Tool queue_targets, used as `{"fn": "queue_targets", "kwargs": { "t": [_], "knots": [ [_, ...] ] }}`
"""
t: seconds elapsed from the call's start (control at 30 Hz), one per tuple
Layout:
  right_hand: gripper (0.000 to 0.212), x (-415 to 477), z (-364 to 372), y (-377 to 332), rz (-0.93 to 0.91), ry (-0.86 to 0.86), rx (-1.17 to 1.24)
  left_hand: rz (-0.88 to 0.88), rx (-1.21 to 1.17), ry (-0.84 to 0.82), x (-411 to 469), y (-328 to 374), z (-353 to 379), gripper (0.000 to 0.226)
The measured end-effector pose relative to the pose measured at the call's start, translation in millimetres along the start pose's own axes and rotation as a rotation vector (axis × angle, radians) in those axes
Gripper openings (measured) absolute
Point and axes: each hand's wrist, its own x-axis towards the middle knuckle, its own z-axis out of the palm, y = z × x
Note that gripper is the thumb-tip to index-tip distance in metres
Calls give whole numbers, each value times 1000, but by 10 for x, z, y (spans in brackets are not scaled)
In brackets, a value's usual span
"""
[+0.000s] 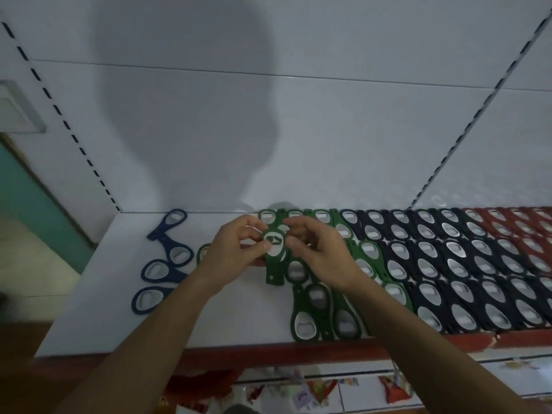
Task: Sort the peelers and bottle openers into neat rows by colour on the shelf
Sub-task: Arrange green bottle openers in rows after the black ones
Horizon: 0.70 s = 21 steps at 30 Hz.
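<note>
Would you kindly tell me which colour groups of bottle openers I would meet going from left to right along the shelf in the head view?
blue bottle openers → green bottle openers → black bottle openers → red bottle openers

A few loose bottle openers [162, 264] lie at the left of the shelf [89, 309], and packed rows [448, 264] fill its right. Over the middle, between them, the left hand [236, 249] and right hand [316, 252] pinch a single opener [273, 264].
</note>
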Motion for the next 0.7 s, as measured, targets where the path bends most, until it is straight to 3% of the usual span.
{"fn": "queue_targets", "kwargs": {
  "t": [0.13, 0.2, 0.33, 0.4, 0.57, 0.7],
  "knots": [
    [16, -6, -57, -100, -15, -134, 237, 147, 160, 65, -174, 28, 54, 18],
    [35, -23, -96, -109, 40, -125, 304, 216, 236, 69, -336, 23, 34, 22],
    [42, -107, -123, 62, 137, -24, 209, 409, 564, -133, -740, -112, -73, 27],
    [41, -151, -111, 149, 141, 11, 191, 407, 669, -235, -864, -176, -54, 24],
    [37, -230, -14, 246, 95, 51, 170, 354, 607, -228, -926, -190, -26, 17],
    [35, -274, -32, 310, 63, 82, 151, 276, 383, 20, -935, -63, 88, 13]
  ]
}}
